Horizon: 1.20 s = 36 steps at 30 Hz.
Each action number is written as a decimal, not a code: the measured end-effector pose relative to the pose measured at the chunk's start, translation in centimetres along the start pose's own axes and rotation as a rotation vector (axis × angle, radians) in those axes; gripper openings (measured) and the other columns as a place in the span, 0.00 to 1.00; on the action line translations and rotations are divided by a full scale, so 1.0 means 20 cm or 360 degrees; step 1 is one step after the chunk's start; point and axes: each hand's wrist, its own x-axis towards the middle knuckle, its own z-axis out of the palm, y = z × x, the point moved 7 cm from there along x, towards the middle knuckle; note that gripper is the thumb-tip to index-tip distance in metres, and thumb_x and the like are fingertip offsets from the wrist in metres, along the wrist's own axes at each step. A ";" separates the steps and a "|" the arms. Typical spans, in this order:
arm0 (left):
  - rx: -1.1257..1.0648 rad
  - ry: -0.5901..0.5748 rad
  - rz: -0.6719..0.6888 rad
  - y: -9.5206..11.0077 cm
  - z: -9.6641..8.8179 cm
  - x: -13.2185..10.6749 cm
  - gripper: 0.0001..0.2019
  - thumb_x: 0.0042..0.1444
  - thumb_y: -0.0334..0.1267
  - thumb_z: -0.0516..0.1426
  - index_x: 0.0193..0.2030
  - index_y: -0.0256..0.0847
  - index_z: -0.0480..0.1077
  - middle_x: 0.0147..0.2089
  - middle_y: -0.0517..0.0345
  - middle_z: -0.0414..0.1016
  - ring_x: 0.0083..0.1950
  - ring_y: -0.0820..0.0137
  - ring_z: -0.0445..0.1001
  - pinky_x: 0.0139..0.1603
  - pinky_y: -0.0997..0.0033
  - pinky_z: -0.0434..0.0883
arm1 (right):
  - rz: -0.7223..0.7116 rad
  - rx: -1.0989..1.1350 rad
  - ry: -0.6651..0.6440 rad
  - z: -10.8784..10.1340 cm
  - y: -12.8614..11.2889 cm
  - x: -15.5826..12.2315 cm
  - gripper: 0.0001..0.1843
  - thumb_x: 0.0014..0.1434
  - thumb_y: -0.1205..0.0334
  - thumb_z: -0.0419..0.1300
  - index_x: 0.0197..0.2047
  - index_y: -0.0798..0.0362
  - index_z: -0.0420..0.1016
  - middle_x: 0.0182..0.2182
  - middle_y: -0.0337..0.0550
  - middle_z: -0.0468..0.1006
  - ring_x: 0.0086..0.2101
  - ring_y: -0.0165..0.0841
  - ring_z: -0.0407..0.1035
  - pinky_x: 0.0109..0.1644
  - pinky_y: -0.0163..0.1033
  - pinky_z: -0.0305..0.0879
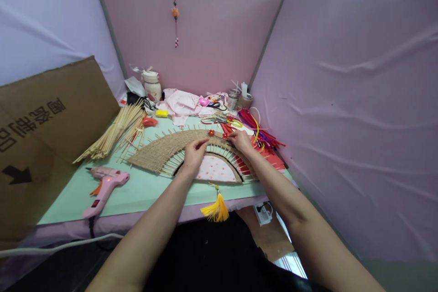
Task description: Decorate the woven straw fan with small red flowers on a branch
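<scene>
A fan-shaped piece (164, 146) made of thin sticks woven with brown twine lies on the table, its lower middle covered by white cloth with pinkish dots (217, 169). My left hand (195, 157) rests over the woven band with thumb and fingers pinched together; what they hold, if anything, is too small to make out. Over the band's upper right, my right hand (241, 140) pinches at a small red flower (225, 136). Another red flower (211, 132) sits just left of it, between the hands. A yellow tassel (217, 207) hangs at the table's front edge below the cloth.
At left lies a pink glue gun (106, 187), its light lit. Behind it are bundled sticks (114, 130) and a cardboard sheet (44, 132). Red and purple craft stems (265, 134), yellow-handled scissors (235, 122), a bottle (152, 86) and pink cloth (181, 102) lie farther back.
</scene>
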 end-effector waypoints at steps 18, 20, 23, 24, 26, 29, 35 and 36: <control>-0.0146 -0.0268 -0.0029 0.07 0.05 -0.02 0.23 0.40 0.43 0.68 0.45 0.39 0.74 0.42 0.53 0.77 0.43 0.67 0.74 0.45 0.67 0.69 | -0.0295 0.0635 -0.0170 0.07 -0.38 -0.30 0.08 0.54 0.59 0.61 0.30 0.54 0.79 0.27 0.40 0.79 0.30 0.32 0.70 0.36 0.35 0.63; -0.0020 -0.0219 0.0000 0.08 0.03 -0.01 0.19 0.41 0.43 0.67 0.40 0.37 0.74 0.40 0.53 0.77 0.40 0.67 0.74 0.44 0.67 0.69 | -0.0364 0.0589 -0.0203 0.06 -0.39 -0.31 0.08 0.54 0.59 0.61 0.31 0.53 0.80 0.28 0.40 0.80 0.31 0.32 0.71 0.37 0.35 0.64; 0.0021 -0.0042 0.0051 0.08 -0.03 0.00 0.16 0.42 0.41 0.65 0.38 0.37 0.73 0.38 0.55 0.75 0.38 0.69 0.73 0.42 0.68 0.68 | -0.0431 0.0445 -0.0226 0.00 -0.35 -0.21 0.10 0.58 0.58 0.60 0.37 0.52 0.80 0.34 0.41 0.82 0.35 0.32 0.73 0.40 0.35 0.66; -0.0010 0.0040 0.0066 0.08 -0.05 0.00 0.17 0.42 0.40 0.65 0.40 0.38 0.73 0.37 0.56 0.74 0.38 0.69 0.73 0.42 0.68 0.68 | -0.0356 0.0357 -0.0135 -0.04 -0.31 -0.14 0.10 0.60 0.58 0.59 0.39 0.52 0.80 0.36 0.41 0.82 0.36 0.32 0.73 0.41 0.35 0.67; -0.0097 0.0186 0.0079 0.08 -0.09 0.01 0.18 0.42 0.39 0.64 0.42 0.39 0.72 0.37 0.59 0.73 0.37 0.71 0.71 0.41 0.70 0.67 | -0.0253 0.0256 -0.0032 -0.12 -0.25 0.03 0.12 0.63 0.61 0.56 0.42 0.56 0.79 0.38 0.45 0.81 0.39 0.35 0.73 0.45 0.39 0.67; -0.0247 0.0305 0.0039 0.06 -0.13 0.03 0.18 0.40 0.38 0.65 0.40 0.39 0.73 0.35 0.60 0.72 0.37 0.72 0.70 0.41 0.71 0.66 | -0.0172 0.0121 -0.0046 -0.17 -0.18 0.27 0.11 0.63 0.61 0.58 0.45 0.58 0.76 0.42 0.48 0.79 0.42 0.37 0.73 0.48 0.44 0.69; -0.0582 0.0373 -0.0101 0.03 -0.13 0.03 0.17 0.34 0.36 0.68 0.34 0.37 0.73 0.32 0.62 0.72 0.35 0.76 0.69 0.41 0.73 0.65 | -0.0093 -0.0050 -0.0088 -0.20 -0.12 0.43 0.19 0.64 0.55 0.58 0.55 0.55 0.68 0.52 0.48 0.72 0.48 0.38 0.70 0.50 0.49 0.70; -0.0630 0.0379 -0.0123 0.03 -0.13 0.03 0.16 0.34 0.36 0.68 0.33 0.37 0.73 0.32 0.62 0.72 0.35 0.76 0.69 0.41 0.74 0.65 | -0.0086 -0.0069 -0.0103 -0.19 -0.11 0.42 0.18 0.65 0.55 0.57 0.55 0.55 0.69 0.51 0.49 0.73 0.47 0.38 0.70 0.50 0.49 0.70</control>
